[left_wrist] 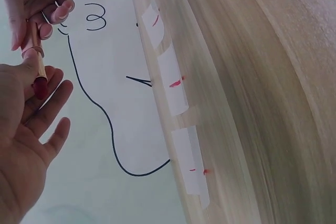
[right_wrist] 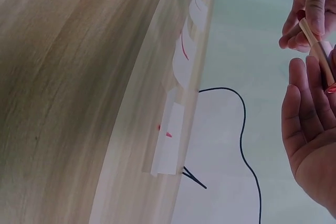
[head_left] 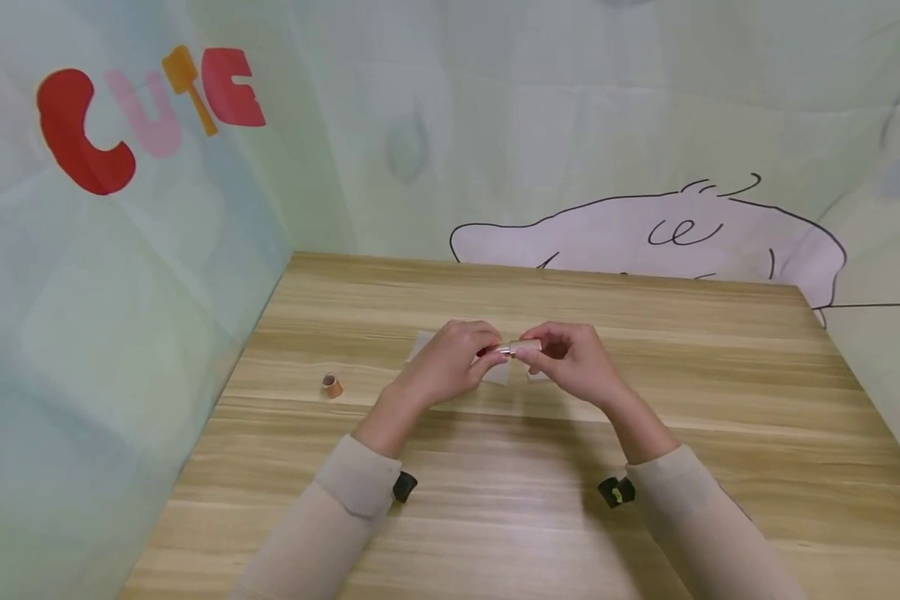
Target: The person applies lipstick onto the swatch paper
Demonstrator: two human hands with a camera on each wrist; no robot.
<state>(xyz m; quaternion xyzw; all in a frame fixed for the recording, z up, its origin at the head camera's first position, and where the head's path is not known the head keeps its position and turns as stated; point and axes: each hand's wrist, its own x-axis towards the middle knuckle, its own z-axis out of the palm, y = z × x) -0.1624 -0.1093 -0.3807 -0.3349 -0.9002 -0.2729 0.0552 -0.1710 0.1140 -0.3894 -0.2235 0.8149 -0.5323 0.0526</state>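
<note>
An uncapped lipstick (head_left: 525,346) with a gold case is held level between both hands over the middle of the table. Its red tip (left_wrist: 40,87) sticks out on the left hand's side. My left hand (head_left: 453,358) pinches the metal tube near that tip with thumb and fingers. On the other end, my right hand (head_left: 573,358) grips the base between thumb and fingertips. Below the hands lie white paper pieces (left_wrist: 184,153), partly hidden in the head view. Red strokes (left_wrist: 176,84) mark them in the wrist views.
A small copper-coloured cap (head_left: 332,386) stands on the wood-grain table (head_left: 270,467) to the left. Printed cloth walls (head_left: 360,167) rise along the table's back and left edges. Dark wrist straps (head_left: 617,492) show at the sleeves.
</note>
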